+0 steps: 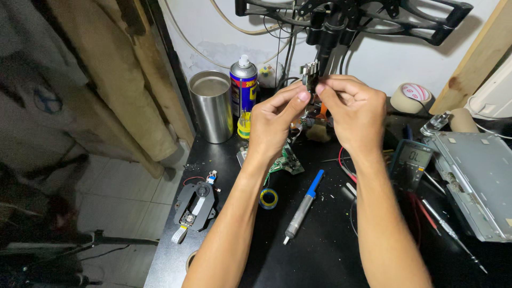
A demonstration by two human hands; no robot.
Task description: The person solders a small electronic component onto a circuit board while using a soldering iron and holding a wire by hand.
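1. Metal glints on the small part [310,74] we pinch between both hands, but its make is too small and dark for us to tell.
2. Our left hand [274,120] hides its lower left edge; our right hand [352,109] covers its right side.
3. Its long axis runs upright, the top end clear above our fingers [302,96].
4. Thumb and forefinger of each hand press together on it, raised above the black bench [320,250], with the green circuit board [285,160] lying below our fingers.
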